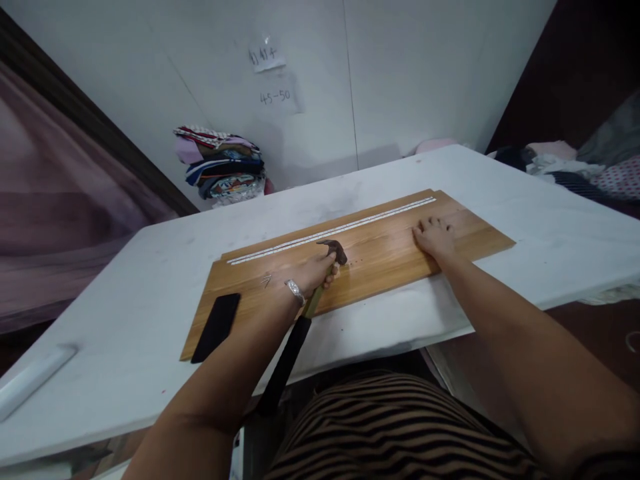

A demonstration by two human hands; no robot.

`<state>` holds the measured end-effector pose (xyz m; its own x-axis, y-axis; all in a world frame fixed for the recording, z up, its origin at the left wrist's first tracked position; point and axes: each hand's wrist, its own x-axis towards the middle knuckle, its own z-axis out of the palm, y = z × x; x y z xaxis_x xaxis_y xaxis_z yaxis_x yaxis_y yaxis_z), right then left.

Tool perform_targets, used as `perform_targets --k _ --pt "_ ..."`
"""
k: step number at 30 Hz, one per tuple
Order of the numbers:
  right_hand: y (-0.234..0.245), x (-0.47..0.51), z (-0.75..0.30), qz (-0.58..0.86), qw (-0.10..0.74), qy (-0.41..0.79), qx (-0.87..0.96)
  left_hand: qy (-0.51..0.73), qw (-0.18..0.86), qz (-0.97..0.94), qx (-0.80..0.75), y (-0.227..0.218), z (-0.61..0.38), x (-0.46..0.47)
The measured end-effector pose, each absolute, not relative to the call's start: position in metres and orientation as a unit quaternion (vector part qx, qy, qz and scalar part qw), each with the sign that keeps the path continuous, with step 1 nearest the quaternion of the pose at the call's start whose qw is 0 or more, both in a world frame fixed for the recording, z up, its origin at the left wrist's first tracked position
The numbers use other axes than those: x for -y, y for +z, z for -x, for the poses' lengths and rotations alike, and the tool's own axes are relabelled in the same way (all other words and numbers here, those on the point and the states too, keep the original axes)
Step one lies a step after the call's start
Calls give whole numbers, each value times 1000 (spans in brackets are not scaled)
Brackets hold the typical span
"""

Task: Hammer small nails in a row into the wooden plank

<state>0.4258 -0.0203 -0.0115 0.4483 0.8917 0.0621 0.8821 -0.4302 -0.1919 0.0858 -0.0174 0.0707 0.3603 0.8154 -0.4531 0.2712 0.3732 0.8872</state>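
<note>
My left hand (316, 271) is wrapped round a claw hammer (287, 360) close to its head. The hammer's long handle, with a black grip, points back toward my body. Beneath it lies a wood-grain board (385, 250). Small dark spots dot the board just right of the hammer head; whether they are holes or nail heads I cannot tell. My right hand (435, 235) rests on the board's right part, fingers spread and holding nothing. A few nails (266, 279) lie loose to the left of my left hand.
Two white strips (330, 231) run along the board's far side. A black phone-like slab (216, 327) lies at its left end. The board is on a white table (165, 267). Folded clothes (225, 163) are piled by the wall, and a white roll (35, 380) lies far left.
</note>
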Motion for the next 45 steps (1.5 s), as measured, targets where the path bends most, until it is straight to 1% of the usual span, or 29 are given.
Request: perform_targets --k 6,14,23,31,39,45 --pt "-9 22 -424 847 104 24 521 202 631 -530 -529 65 -87 16" --pt "-12 19 -426 847 108 29 519 216 640 -512 -530 74 -91 16" --pt "-15 17 -428 849 125 30 513 190 626 -545 -525 67 -91 18" --pt "-16 16 -427 851 117 40 510 211 641 -523 -521 72 -90 15" --pt "-15 15 -427 852 117 43 509 195 642 -529 -519 65 -90 16" --pt "-14 16 -426 851 116 36 511 197 653 -524 -510 71 -89 16"
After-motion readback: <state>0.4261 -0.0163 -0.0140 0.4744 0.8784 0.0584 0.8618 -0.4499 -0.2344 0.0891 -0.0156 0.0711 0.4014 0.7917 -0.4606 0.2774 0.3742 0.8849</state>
